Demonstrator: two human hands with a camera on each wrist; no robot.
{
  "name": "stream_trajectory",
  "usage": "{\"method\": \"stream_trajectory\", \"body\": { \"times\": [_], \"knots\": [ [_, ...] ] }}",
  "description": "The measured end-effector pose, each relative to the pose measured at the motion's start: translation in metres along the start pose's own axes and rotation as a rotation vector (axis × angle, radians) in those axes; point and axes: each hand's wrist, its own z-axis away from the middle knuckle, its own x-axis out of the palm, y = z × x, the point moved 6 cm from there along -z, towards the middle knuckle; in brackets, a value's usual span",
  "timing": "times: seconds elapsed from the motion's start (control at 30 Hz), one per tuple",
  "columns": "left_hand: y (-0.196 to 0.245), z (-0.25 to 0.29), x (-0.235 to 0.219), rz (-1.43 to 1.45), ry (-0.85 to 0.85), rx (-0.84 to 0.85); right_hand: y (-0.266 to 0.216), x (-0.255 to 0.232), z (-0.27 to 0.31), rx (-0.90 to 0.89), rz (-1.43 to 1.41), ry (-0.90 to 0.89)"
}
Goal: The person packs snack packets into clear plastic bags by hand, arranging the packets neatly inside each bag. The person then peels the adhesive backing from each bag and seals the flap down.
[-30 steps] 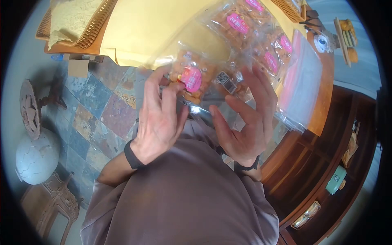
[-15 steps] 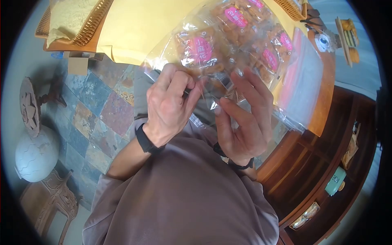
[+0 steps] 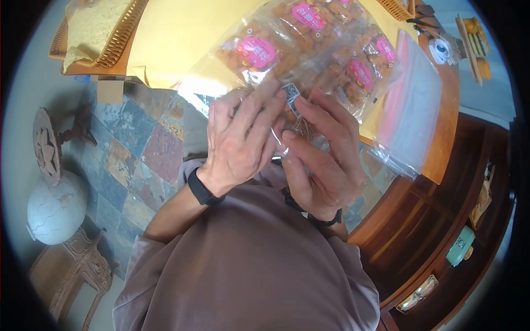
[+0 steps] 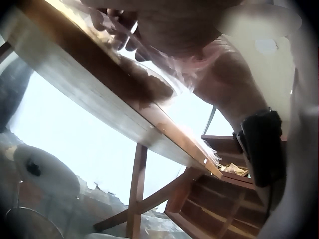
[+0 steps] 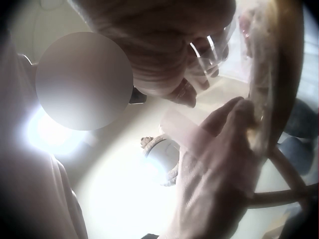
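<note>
A large clear plastic bag [image 3: 309, 52] holds several packets of brown fried dough twists [image 3: 256, 52] with pink oval labels. It lies across the table's near edge. My left hand [image 3: 243, 135] grips the bag's near end, its fingers reaching forward over the plastic and the thumb toward the other hand. Close beside it, my right hand [image 3: 328, 157] pinches the crumpled film between thumb and bent fingers. In the right wrist view, film runs between the right hand's fingers [image 5: 187, 94], and the left hand [image 5: 219, 164] is below. A QR-code label [image 3: 291, 96] shows between the hands.
Flat clear bags [image 3: 411, 110] lie stacked at the table's right side. Yellow cloth [image 3: 171, 41] covers the table; a lined wicker basket [image 3: 118, 38] stands at its left. A wooden shelf unit [image 3: 414, 215] is close on the right, a carved chair [image 3: 83, 265] at lower left.
My left hand has moved right toward the right hand, and its fingers, curled half a second ago, reach farther over the film. The bag's near left packet has shifted and the film is more bunched.
</note>
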Motion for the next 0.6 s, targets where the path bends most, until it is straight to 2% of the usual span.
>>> {"method": "stream_trajectory", "body": {
  "times": [0.07,0.17,0.33,0.47,0.53,0.6],
  "knots": [
    [-0.002,-0.004,0.0,-0.067,-0.037,-0.044,0.002,0.0,0.001,0.019,-0.007,-0.01],
    [0.001,-0.01,0.001,-0.03,-0.089,0.023,0.003,0.002,0.005,-0.01,0.003,0.025],
    [-0.002,-0.022,0.018,-0.109,-0.277,0.059,0.002,0.003,0.002,-0.028,-0.011,0.07],
    [-0.003,-0.028,0.029,-0.125,-0.188,0.115,-0.003,0.008,-0.016,-0.039,-0.026,0.114],
    [-0.005,-0.04,0.032,0.02,-0.13,0.053,-0.001,0.009,-0.027,-0.089,0.04,0.202],
    [-0.01,-0.054,0.04,0.065,-0.1,0.064,0.014,0.012,-0.036,-0.078,0.053,0.227]
  ]
}}
